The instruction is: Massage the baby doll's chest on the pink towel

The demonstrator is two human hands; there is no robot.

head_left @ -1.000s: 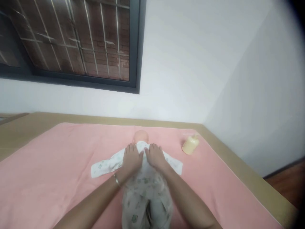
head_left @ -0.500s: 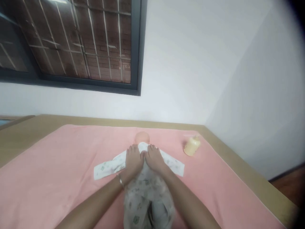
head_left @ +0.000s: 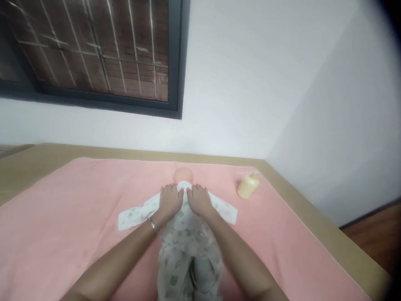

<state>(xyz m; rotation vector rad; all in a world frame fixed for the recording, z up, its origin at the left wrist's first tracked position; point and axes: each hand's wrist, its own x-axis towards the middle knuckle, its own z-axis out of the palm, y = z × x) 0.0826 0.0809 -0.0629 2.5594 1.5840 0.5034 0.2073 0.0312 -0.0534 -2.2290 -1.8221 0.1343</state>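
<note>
A baby doll (head_left: 183,175) lies on its back on a pink cloth, its head toward the wall. It wears a white printed outfit (head_left: 184,234) with the sleeves spread out to both sides. My left hand (head_left: 171,201) rests flat on the left of the doll's upper chest, a bracelet at the wrist. On the other side lies my right hand (head_left: 199,200), fingers stretched toward the shoulder. Between my thumbs a strip of the white top shows. Neither hand grips anything. My palms hide part of the chest.
The pink cloth (head_left: 78,200) covers most of a tan surface (head_left: 19,171). A pale yellow pump bottle (head_left: 247,186) stands at the right, beyond the doll's sleeve. Behind are a white wall (head_left: 225,83) and a barred window (head_left: 103,50).
My hands have slid outward on the doll's chest, so the thumbs that were together now have a gap between them. The whole view has shifted slightly.
</note>
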